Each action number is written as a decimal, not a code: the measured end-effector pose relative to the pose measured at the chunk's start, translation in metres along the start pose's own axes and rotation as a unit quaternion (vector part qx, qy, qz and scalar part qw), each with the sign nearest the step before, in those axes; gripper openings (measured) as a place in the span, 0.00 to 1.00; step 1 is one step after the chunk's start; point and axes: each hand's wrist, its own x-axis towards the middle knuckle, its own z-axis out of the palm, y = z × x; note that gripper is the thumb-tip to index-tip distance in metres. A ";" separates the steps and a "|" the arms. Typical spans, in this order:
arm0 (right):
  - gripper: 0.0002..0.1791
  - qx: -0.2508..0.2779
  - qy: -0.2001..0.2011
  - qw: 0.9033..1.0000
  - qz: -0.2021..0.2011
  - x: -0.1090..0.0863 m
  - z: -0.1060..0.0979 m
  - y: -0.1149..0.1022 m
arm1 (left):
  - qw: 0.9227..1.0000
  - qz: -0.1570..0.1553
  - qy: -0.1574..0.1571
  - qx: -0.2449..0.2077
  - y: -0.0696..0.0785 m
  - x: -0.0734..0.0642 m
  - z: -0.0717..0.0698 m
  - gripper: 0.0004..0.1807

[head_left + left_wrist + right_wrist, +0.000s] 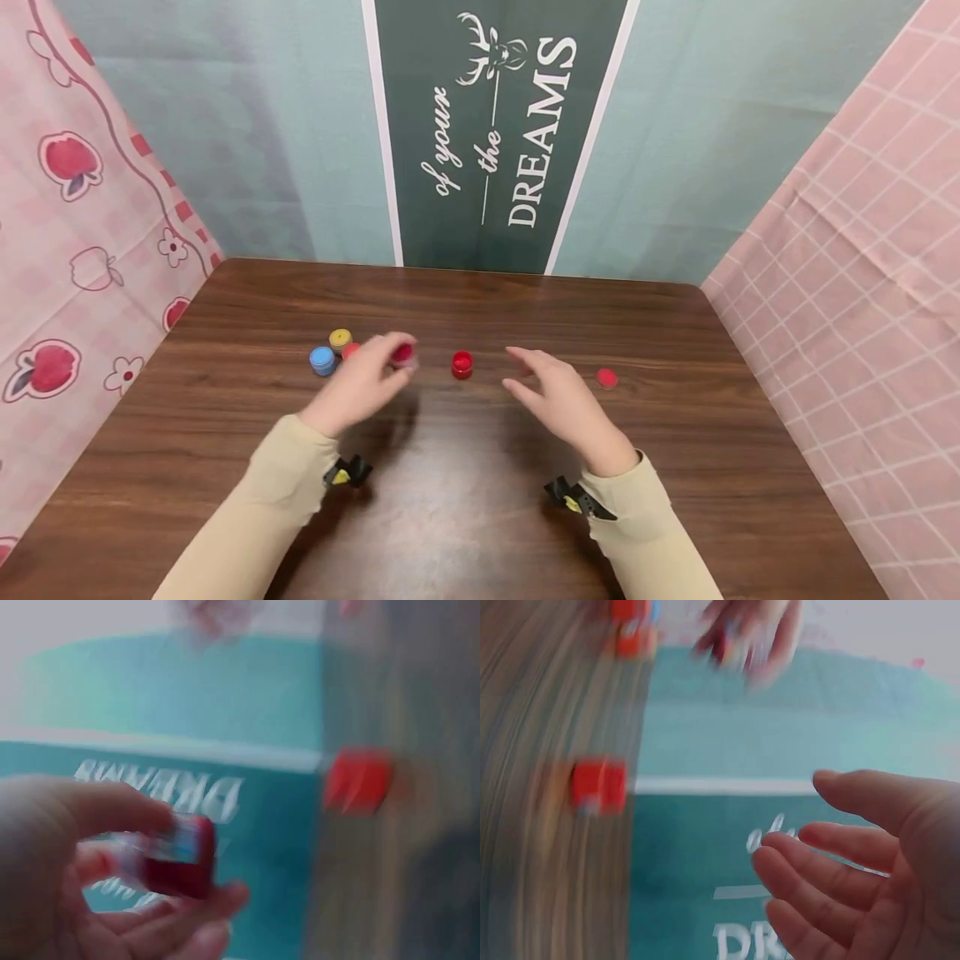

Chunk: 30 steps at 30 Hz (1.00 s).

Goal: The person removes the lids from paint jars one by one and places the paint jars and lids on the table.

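Note:
My left hand is raised over the left part of the table and grips a small clear jar with dark red contents between thumb and fingers. In the left wrist view this jar lies tipped on its side. My right hand is in the air to the right with its fingers spread and nothing in them. Between the hands a small red jar stands on the table. Beyond the right fingers lies a flat red lid.
A blue jar, a yellow jar and a red one, partly behind my left hand, stand grouped on the brown wooden table. A teal and dark green cloth hangs along the back, with pink cloths at both sides.

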 end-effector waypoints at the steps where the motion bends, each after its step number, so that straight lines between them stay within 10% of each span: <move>1: 0.24 0.003 0.002 1.000 -0.007 0.002 0.003 -0.006 | 1.000 0.013 -0.011 -0.015 0.005 0.001 0.010 0.21; 9: 0.22 -0.062 -0.049 0.996 0.038 0.007 0.031 -0.034 | 0.994 0.003 -0.013 -0.110 0.029 -0.004 0.067 0.20; 21: 0.13 -0.102 -0.008 0.994 0.033 0.006 0.038 -0.039 | 0.984 -0.021 0.070 -0.163 0.033 -0.007 0.087 0.19; 30: 0.17 -0.129 0.023 0.991 0.024 0.007 0.044 -0.040 | 0.950 -0.063 0.071 -0.298 0.031 -0.007 0.092 0.17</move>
